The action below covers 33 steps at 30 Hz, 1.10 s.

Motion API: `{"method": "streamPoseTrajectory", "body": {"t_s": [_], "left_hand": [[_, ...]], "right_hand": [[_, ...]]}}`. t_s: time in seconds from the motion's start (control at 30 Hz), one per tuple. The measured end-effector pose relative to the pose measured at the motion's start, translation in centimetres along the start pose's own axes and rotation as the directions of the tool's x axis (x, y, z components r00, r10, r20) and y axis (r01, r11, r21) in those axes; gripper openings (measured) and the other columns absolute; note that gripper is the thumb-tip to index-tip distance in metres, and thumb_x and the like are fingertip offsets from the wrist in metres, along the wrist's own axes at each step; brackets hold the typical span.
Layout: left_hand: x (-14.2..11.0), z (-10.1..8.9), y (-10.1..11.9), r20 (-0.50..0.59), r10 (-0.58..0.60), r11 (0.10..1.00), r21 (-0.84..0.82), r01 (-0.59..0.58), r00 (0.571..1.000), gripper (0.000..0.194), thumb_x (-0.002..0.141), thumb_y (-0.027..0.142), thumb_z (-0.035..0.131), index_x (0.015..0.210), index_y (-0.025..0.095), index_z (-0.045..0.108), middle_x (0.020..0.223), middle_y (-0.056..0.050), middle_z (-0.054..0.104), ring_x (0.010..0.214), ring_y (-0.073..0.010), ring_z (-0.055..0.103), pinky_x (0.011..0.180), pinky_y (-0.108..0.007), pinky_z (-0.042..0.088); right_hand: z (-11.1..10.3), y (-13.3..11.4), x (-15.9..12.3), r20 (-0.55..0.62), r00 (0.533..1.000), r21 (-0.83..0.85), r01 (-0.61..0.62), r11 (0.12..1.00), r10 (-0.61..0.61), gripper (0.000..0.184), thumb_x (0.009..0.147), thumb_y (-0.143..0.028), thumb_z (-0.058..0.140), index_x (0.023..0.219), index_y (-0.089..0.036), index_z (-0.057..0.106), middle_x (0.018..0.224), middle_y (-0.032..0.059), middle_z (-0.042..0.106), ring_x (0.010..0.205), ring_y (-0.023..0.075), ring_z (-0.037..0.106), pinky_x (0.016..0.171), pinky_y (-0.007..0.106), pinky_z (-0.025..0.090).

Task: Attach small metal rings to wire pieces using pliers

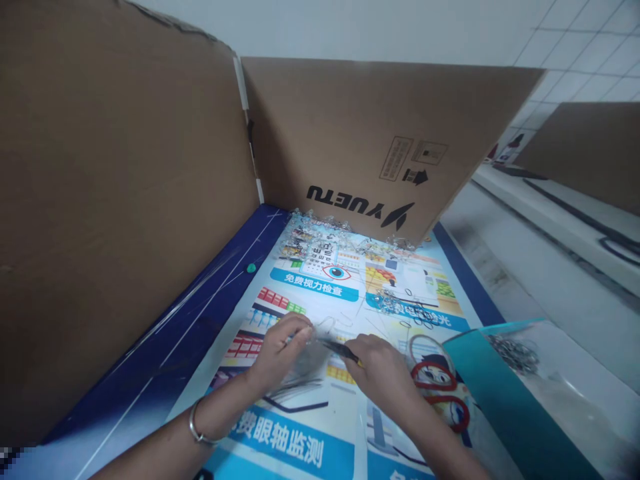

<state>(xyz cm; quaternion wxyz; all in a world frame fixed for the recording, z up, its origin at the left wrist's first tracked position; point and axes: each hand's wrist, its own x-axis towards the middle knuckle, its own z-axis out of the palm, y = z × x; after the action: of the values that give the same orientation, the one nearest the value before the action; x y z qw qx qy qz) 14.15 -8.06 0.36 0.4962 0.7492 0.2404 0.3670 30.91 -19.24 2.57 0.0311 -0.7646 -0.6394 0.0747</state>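
Note:
My left hand, with a silver bangle at the wrist, is closed in a pinch on a thin wire with a bent end. Facing it, my right hand wraps round a pair of pliers with dark jaws and a bit of yellow at the handle. The jaws point left toward the pinched fingers; whether they touch the wire I cannot tell. Below the hands lie several loose straight wires. Small wire loops and clear pieces are heaped beyond my right hand.
Red-handled scissors lie right of my right forearm. A teal-sided box holds a tangle of metal pieces. Clear glittering pieces lie along the cardboard wall. A green object sits left, near long thin wires.

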Motion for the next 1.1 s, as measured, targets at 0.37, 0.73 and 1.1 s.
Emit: {"method": "streamPoseTrajectory", "body": {"t_s": [0.37, 0.73, 1.1], "left_hand": [[1.8, -0.9, -3.0, -0.224, -0.476, 0.702, -0.68, 0.214, 0.85, 0.02, 0.075, 0.035, 0.059, 0.07, 0.017, 0.053, 0.071, 0.002, 0.053, 0.068, -0.0097, 0.05, 0.062, -0.02, 0.041], [1.8, -0.4, -2.1, -0.031, -0.465, 0.769, -0.509, 0.386, 0.885, 0.029, 0.075, 0.042, 0.056, 0.062, 0.016, 0.052, 0.063, 0.002, 0.051, 0.058, -0.0089, 0.047, 0.055, -0.02, 0.039], [1.7, -0.4, -2.5, -0.017, -0.429, 0.82, -0.427, 0.382, 0.903, 0.03, 0.075, 0.044, 0.054, 0.063, 0.017, 0.053, 0.062, 0.001, 0.052, 0.057, -0.0103, 0.045, 0.056, -0.022, 0.038]], "right_hand": [[0.9, 4.0, 1.2, -0.105, 0.985, -0.326, -0.166, 0.931, 0.139, 0.015, 0.076, -0.014, 0.047, 0.075, -0.015, 0.061, 0.077, 0.0094, 0.06, 0.078, 0.0207, 0.052, 0.068, 0.032, 0.028], [1.4, 4.3, 1.6, -0.148, 0.976, -0.362, -0.204, 0.91, 0.16, 0.017, 0.076, -0.011, 0.045, 0.077, -0.015, 0.061, 0.077, 0.0102, 0.059, 0.077, 0.0216, 0.052, 0.065, 0.032, 0.028], [0.7, 3.1, 2.2, -0.091, 0.976, -0.412, -0.217, 0.885, 0.197, 0.021, 0.078, -0.008, 0.041, 0.077, -0.014, 0.061, 0.077, 0.012, 0.06, 0.076, 0.0232, 0.056, 0.064, 0.033, 0.03]]}}
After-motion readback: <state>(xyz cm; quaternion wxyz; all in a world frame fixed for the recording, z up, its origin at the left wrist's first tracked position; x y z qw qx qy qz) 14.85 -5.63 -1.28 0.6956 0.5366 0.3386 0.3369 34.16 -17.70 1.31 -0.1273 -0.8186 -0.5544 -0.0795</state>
